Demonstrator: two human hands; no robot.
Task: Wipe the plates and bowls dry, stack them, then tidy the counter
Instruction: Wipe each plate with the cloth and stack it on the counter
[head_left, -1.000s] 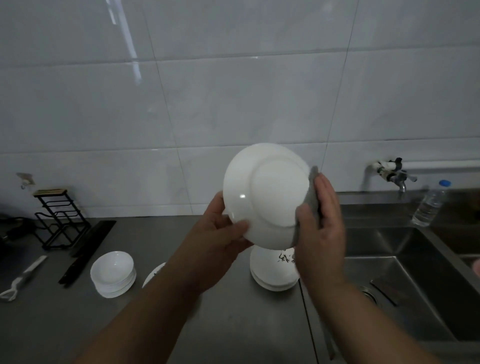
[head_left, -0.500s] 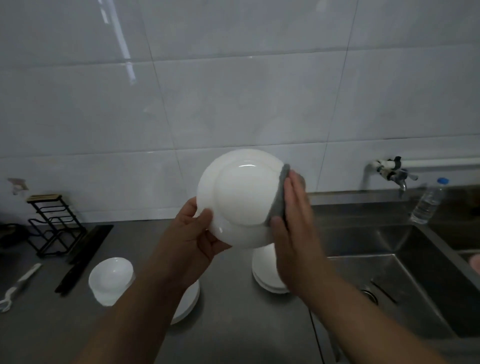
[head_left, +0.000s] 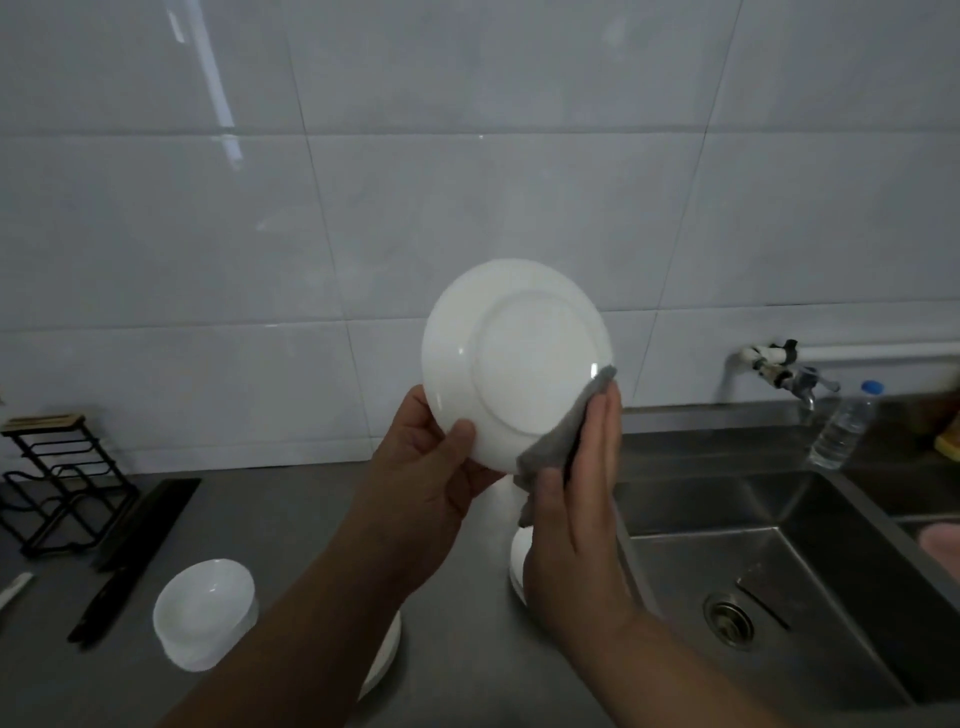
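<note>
Plate (head_left: 519, 364) in grip of left hand (head_left: 421, 483) — cloth (head_left: 556, 447) on rim, pinched in right hand (head_left: 582, 519)

bare left hand (head_left: 415, 483), bare right hand (head_left: 582, 514), both forearms uncovered to the frame edge

I see a round white ceramic plate (head_left: 519, 364) held up on edge above the counter (head_left: 291, 519), its underside and foot ring towards me. My left hand (head_left: 421, 483) grips its lower left rim. A grey cloth (head_left: 563, 436) wraps the lower right rim, held there by my right hand (head_left: 582, 509). A stack of small white bowls (head_left: 205, 613) sits near the counter's front left. A stack of white plates (head_left: 387, 660) lies just beside it.
</note>
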